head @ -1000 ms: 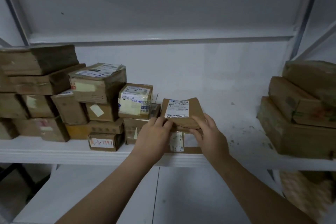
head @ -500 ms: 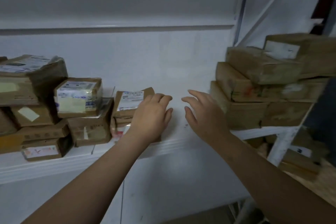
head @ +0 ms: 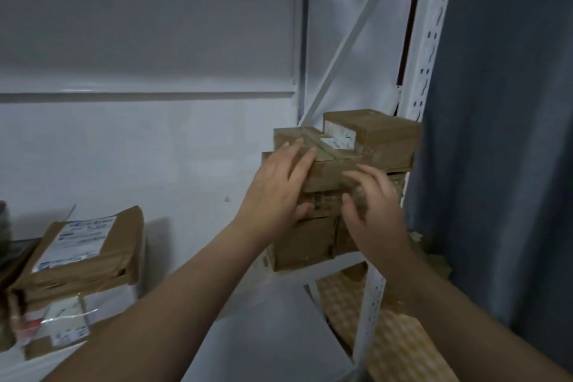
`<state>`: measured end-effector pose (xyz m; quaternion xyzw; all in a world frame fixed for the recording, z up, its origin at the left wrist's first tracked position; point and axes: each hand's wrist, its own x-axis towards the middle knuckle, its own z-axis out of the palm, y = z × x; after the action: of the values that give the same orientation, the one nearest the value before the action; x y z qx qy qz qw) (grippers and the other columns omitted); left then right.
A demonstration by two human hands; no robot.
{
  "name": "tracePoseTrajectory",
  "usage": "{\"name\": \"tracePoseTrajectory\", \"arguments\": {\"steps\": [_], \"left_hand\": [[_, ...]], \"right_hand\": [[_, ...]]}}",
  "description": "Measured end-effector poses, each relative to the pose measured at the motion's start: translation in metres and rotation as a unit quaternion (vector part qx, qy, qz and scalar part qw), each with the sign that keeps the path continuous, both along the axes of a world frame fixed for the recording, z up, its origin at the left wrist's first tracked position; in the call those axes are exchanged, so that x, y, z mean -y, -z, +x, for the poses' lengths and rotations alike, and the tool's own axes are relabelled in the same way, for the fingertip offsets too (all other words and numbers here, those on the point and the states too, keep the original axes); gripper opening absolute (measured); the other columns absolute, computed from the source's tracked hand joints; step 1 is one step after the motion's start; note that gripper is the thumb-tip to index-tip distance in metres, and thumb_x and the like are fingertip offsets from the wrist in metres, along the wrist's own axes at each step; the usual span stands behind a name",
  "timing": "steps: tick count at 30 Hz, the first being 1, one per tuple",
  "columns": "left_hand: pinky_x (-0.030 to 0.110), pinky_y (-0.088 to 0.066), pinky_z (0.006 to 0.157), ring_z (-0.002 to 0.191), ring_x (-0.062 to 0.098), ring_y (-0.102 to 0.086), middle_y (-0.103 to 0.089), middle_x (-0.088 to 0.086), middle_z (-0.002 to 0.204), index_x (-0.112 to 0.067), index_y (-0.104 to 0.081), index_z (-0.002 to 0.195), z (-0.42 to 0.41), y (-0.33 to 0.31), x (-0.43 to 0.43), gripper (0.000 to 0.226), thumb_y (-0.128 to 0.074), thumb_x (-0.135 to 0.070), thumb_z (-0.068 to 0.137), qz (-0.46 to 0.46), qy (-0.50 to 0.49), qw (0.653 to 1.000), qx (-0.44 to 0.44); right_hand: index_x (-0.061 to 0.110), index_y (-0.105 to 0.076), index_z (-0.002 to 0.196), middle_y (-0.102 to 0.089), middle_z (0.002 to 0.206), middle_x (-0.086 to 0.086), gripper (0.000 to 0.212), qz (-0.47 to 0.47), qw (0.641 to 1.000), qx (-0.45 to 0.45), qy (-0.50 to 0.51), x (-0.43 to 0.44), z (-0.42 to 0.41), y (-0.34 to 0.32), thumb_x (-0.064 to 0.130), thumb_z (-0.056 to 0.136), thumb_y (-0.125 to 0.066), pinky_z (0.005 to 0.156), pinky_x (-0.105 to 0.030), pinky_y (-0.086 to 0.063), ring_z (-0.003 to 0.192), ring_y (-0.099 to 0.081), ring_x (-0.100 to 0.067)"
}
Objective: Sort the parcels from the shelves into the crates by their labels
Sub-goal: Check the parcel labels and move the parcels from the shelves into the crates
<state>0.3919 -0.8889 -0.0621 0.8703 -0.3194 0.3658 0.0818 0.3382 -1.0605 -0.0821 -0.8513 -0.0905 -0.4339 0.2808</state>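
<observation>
A stack of brown cardboard parcels [head: 384, 139] stands at the right end of the white shelf [head: 198, 189], against the upright. My left hand [head: 276, 186] lies with straight fingers on the left side of a middle parcel [head: 328, 175] in that stack. My right hand [head: 372, 211] reaches the front of the same parcel with spread, slightly bent fingers; it holds nothing that I can see. A flat brown parcel with a white label [head: 83, 245] lies on other parcels at the lower left.
The perforated white shelf upright [head: 431, 49] and a diagonal brace [head: 350, 37] stand right of the stack. A dark grey curtain [head: 508, 133] hangs at far right. A yellow checked surface [head: 393, 347] shows below the shelf. More small labelled parcels [head: 62, 326] sit at bottom left.
Both hands let go of the flat labelled parcel on the left pile and moved right to the stack at the shelf's end. The view swung right with them.
</observation>
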Motion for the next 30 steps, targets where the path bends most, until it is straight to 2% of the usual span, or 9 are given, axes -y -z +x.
{"name": "tracePoseTrajectory", "arguments": {"steps": [2,4,9,13,16,18,23,26,30], "left_hand": [[0.042,-0.01,0.117,0.144,0.03,-0.016,-0.018,0.013,0.156,-0.012,-0.012,0.152,0.012,-0.001,0.018,0.101,-0.074,-0.038,0.077,0.073,-0.043,0.996,0.021],[0.039,-0.01,0.117,0.143,0.027,-0.018,-0.021,0.01,0.155,-0.014,-0.008,0.152,0.022,0.0,0.031,0.092,-0.066,-0.033,0.083,0.102,-0.075,0.991,0.031],[0.044,-0.046,0.092,0.113,0.034,-0.054,-0.059,0.016,0.122,-0.003,-0.052,0.129,0.02,-0.005,0.029,0.066,-0.072,-0.006,0.066,0.032,-0.051,0.996,0.06],[0.048,-0.05,0.091,0.107,0.039,-0.057,-0.061,0.021,0.116,0.002,-0.056,0.12,0.011,0.011,-0.007,0.06,-0.076,-0.002,0.063,-0.037,-0.02,0.992,0.123],[0.045,-0.043,0.097,0.111,0.033,-0.05,-0.059,0.021,0.118,-0.003,-0.045,0.124,0.001,0.025,-0.042,0.049,-0.058,-0.013,0.078,-0.05,0.007,0.988,0.147],[0.043,-0.04,0.1,0.115,0.031,-0.048,-0.056,0.021,0.12,-0.005,-0.042,0.124,-0.005,0.031,-0.067,0.049,-0.06,-0.012,0.079,-0.063,0.026,0.987,0.146],[0.04,-0.036,0.108,0.128,0.029,-0.042,-0.043,0.01,0.134,-0.008,-0.042,0.123,-0.022,0.035,-0.131,0.041,-0.06,-0.016,0.087,-0.038,0.064,0.986,0.147],[0.051,-0.028,0.111,0.131,0.032,-0.04,-0.044,0.01,0.138,-0.012,-0.043,0.125,-0.035,0.034,-0.156,0.046,-0.056,-0.039,0.09,-0.02,-0.023,0.988,0.15],[0.057,-0.025,0.109,0.13,0.032,-0.037,-0.041,0.012,0.139,-0.016,-0.042,0.13,-0.051,0.039,-0.166,0.066,-0.06,-0.056,0.081,0.007,-0.124,0.979,0.165]], "right_hand": [[0.012,-0.059,0.123,-0.05,0.131,-0.002,0.034,0.031,0.999,-0.031,-0.011,0.011,0.006,0.0,0.007,0.09,-0.057,0.098,-0.013,-0.027,0.12,-0.042,-0.006],[0.017,-0.054,0.127,-0.049,0.129,0.005,0.037,0.064,0.995,-0.061,-0.035,0.019,0.012,0.001,0.009,0.091,-0.056,0.095,-0.009,-0.03,0.117,-0.044,-0.002],[0.026,-0.051,0.126,-0.055,0.124,0.008,0.035,0.206,0.965,-0.095,-0.129,0.023,0.026,0.003,0.014,0.094,-0.055,0.078,-0.005,-0.046,0.105,-0.054,0.006],[0.028,-0.051,0.123,-0.063,0.11,0.012,0.028,0.297,0.921,-0.124,-0.219,0.013,0.034,-0.002,0.027,0.096,-0.054,0.078,-0.015,-0.052,0.094,-0.063,0.005],[0.026,-0.051,0.125,-0.068,0.107,0.005,0.031,0.389,0.846,-0.193,-0.308,-0.011,0.043,-0.01,0.035,0.095,-0.053,0.073,-0.022,-0.056,0.089,-0.069,-0.007],[0.022,-0.05,0.129,-0.07,0.109,-0.002,0.04,0.43,0.807,-0.23,-0.332,-0.031,0.051,-0.017,0.041,0.094,-0.054,0.075,-0.033,-0.059,0.09,-0.071,-0.016],[0.022,-0.054,0.124,-0.072,0.108,-0.005,0.04,0.485,0.744,-0.262,-0.379,-0.081,0.065,-0.026,0.035,0.088,-0.066,0.074,-0.047,-0.059,0.096,-0.07,-0.023],[0.024,-0.051,0.125,-0.071,0.108,-0.006,0.042,0.52,0.712,-0.248,-0.401,-0.114,0.068,-0.025,0.022,0.087,-0.068,0.07,-0.046,-0.059,0.093,-0.071,-0.021],[0.032,-0.035,0.141,-0.068,0.117,-0.003,0.07,0.563,0.665,-0.203,-0.447,-0.159,0.063,-0.02,0.012,0.084,-0.07,0.077,-0.052,-0.057,0.104,-0.067,-0.023]]}}
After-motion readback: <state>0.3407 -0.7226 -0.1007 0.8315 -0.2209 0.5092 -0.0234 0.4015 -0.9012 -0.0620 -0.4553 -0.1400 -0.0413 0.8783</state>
